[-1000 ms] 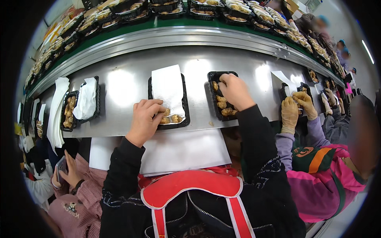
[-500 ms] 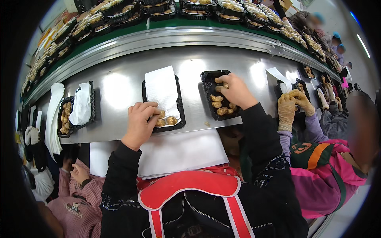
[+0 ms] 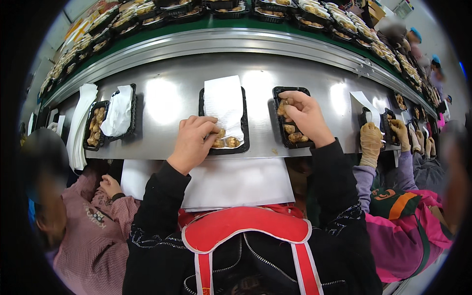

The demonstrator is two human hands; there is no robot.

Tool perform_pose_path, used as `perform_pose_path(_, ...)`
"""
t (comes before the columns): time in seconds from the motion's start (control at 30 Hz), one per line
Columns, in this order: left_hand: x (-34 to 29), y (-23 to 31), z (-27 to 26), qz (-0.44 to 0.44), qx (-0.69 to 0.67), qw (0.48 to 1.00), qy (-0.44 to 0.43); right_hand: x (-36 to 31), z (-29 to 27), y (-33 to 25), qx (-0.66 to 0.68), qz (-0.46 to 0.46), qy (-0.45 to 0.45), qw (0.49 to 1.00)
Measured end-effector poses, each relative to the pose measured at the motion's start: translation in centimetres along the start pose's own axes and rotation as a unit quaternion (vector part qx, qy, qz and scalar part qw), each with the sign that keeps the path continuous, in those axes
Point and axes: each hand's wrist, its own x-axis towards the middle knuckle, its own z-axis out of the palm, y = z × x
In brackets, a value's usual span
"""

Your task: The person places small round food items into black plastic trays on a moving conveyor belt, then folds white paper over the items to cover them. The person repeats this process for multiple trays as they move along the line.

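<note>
Right hand [image 3: 309, 117] is now closing its fingers round brown lumps [image 3: 283, 106], so picking's progressing; left hand [image 3: 191, 141] is staying curled over the lined tray [image 3: 246, 132], can't tell its grip.

A shiny metal tabletop [image 3: 164, 137] is spanning the middle of the frame. A paper-lined black tray [image 3: 246, 135] is sitting at centre, and a second black tray [image 3: 278, 115] is resting right of it. At left, white paper strips [image 3: 81, 123], a narrow tray [image 3: 104, 124] and a paper-topped tray [image 3: 133, 110] are lying side by side; smaller-looking trays [image 3: 387, 129] are standing farther right.
</note>
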Motion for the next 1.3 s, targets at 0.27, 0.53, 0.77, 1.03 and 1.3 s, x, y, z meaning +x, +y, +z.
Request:
perform_pose_path(0.27,0.0,0.1,-0.1,-0.01,-0.003,1.0,-0.012,-0.4,8.1,2.0,0.055,-0.043,-0.172,0.983)
perform_pose_path(0.53,-0.1,-0.3,0.2,-0.003,0.004,1.0,0.01,-0.3,7.9,1.8,-0.188,-0.193,-0.151,0.951)
perform_pose_path(0.77,0.1,-0.4,0.5,-0.006,-0.016,1.0,0.003,-1.2,7.3,0.7,-0.137,-0.14,-0.096,0.976)
perform_pose_path(1.03,0.2,0.0,0.0,0.001,-0.009,1.0,0.003,-1.5,-0.6,2.5,-0.22,-0.14,0.141,0.955)
perform_pose_path(1.3,0.4,0.2,0.2,-0.007,-0.002,1.0,-0.004,-2.2,-5.1,4.8,-0.363,-0.076,0.078,0.925)
